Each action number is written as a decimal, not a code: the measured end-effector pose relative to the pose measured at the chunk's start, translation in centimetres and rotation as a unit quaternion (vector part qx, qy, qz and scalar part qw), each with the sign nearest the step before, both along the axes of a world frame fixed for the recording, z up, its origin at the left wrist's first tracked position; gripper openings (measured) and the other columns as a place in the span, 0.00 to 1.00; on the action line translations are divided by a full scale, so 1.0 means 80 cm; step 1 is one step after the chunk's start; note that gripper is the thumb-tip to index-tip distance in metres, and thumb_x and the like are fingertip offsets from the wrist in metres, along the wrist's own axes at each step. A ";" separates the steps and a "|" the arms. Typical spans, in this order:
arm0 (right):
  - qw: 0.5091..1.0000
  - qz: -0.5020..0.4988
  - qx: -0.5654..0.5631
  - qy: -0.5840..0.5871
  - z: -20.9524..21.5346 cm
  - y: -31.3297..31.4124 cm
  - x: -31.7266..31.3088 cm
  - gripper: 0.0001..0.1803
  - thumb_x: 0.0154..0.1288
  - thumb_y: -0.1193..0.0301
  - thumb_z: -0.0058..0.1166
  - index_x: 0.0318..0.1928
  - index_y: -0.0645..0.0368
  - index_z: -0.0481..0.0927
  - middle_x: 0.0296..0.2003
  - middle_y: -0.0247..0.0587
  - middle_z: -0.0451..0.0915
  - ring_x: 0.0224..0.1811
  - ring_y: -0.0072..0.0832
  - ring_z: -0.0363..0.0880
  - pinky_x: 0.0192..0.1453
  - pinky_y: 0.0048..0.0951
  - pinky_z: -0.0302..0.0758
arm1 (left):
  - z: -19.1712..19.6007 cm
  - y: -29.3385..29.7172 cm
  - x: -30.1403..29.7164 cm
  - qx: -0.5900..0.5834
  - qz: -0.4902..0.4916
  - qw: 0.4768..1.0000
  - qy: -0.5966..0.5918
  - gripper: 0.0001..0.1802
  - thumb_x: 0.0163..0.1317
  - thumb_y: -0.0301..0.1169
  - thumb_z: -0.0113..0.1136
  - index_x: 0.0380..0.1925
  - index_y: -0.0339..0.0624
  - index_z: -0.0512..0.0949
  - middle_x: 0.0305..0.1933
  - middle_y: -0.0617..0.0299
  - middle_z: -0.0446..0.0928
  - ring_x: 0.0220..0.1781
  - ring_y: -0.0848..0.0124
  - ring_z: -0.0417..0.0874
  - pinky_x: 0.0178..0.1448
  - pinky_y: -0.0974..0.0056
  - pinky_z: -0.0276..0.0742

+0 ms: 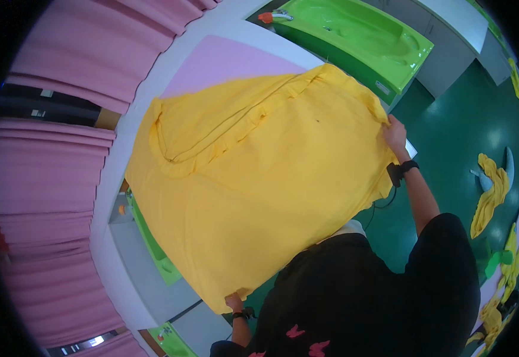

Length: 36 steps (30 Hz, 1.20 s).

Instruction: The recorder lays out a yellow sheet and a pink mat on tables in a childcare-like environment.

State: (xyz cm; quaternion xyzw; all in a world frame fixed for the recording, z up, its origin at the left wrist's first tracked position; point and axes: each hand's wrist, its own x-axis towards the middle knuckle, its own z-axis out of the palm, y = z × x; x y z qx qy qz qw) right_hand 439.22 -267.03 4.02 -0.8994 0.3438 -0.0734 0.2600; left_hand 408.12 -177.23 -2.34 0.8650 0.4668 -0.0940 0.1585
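A large yellow fabric cover (253, 178) with a gathered, ruffled edge is spread in front of me over a pink pad (224, 59) on a white surface. Part of its ruffled opening curves across the far left half. My right hand (395, 134) grips the ruffled edge at the right, fingers closed on the fabric. At the lower middle, my left hand (234, 301) is closed on the near corner of the same cover. Both wrists wear black bands. Most of the pad and whatever else lies under the fabric is hidden.
A glossy green tub (354, 33) with an orange-and-white tap stands at the back. Another green tub (152, 238) shows at the left, below the cover's edge. Pink curtains (51, 166) hang along the left. Yellow cloths (490, 193) lie on the green floor at the right.
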 end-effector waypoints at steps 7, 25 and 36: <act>0.993 -0.082 0.057 -0.056 -0.015 -0.058 -0.019 0.14 0.56 0.63 0.56 0.39 0.59 0.83 0.34 0.53 0.83 0.39 0.50 0.82 0.44 0.45 0.77 | 0.038 -0.011 -0.003 0.145 -0.520 0.755 0.374 0.20 0.49 0.35 0.67 0.43 0.48 0.73 0.38 0.59 0.79 0.39 0.62 0.82 0.42 0.58 0.78; 0.982 -0.090 0.161 -0.038 -0.033 -0.086 -0.087 0.20 0.54 0.58 0.63 0.44 0.57 0.84 0.32 0.41 0.85 0.34 0.33 0.83 0.41 0.34 0.78 | -0.019 0.009 0.003 -0.092 0.000 0.994 -0.056 0.29 0.50 0.39 0.63 0.50 0.37 0.66 0.43 0.49 0.75 0.39 0.59 0.78 0.30 0.53 0.78; 0.991 -0.128 -0.039 0.033 -0.013 -0.059 -0.064 0.17 0.54 0.67 0.57 0.46 0.53 0.81 0.42 0.49 0.82 0.47 0.47 0.80 0.49 0.45 0.77 | 0.007 0.001 0.003 -0.088 -0.004 0.996 -0.030 0.31 0.55 0.35 0.63 0.56 0.35 0.63 0.50 0.40 0.72 0.45 0.51 0.78 0.43 0.54 0.80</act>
